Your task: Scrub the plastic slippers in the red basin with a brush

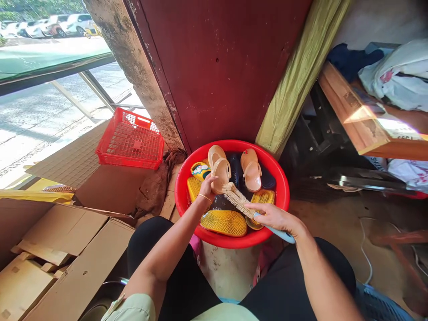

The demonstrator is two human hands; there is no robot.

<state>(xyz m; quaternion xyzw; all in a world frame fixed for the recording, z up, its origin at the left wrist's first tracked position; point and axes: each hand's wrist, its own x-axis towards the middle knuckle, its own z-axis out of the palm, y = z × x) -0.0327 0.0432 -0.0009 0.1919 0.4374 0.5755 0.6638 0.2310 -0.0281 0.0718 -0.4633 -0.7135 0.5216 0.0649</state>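
Observation:
A red basin (284,196) holds dark water and several floating shoes. My left hand (207,189) grips the heel end of a beige clog (218,156) above the basin's left half. In my right hand (272,217) is a scrubbing brush (281,234) with a blue handle and cream bristles; its bristled end touches the clog near the heel. Another beige clog (250,167) lies in the basin at the right. A yellow sole (224,223) faces up at the near side, with other yellow shoes at the left and right. Dark shoes lie partly hidden among them.
A red plastic crate (132,142) sits on cardboard at the left, beside a brown cloth (155,187). Cardboard boxes (63,227) fill the lower left. Behind the basin stands a dark red door (220,71); a wooden table (361,116) is at the right.

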